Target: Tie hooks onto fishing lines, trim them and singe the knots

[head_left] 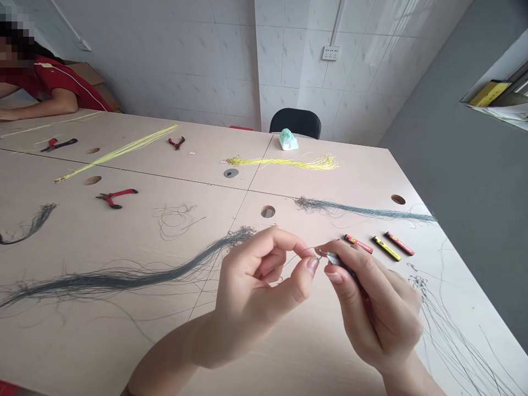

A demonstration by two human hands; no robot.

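My left hand (268,280) is closed, its thumb and forefinger pinching a thin line at a small dark hook (318,254). Close by on the right, my right hand (377,297) wraps around small pliers (336,260). Their grey metal tip points at the hook; whether it grips the hook I cannot tell. Most of the handles are hidden in my palm. Behind my left hand, a long bundle of dark lines (136,279) ends in a cluster of small metal pieces. Looser dark lines (445,324) with hooks lie right of my right hand.
Several lighter-shaped sticks, including a yellow one (386,248), lie beyond my right hand. Farther back are another dark bundle (363,212), yellow bundles (284,162), red-handled pliers (117,197) and a tissue pack (287,139). A person in red (61,82) sits far left; a black chair (296,120) stands behind the table.
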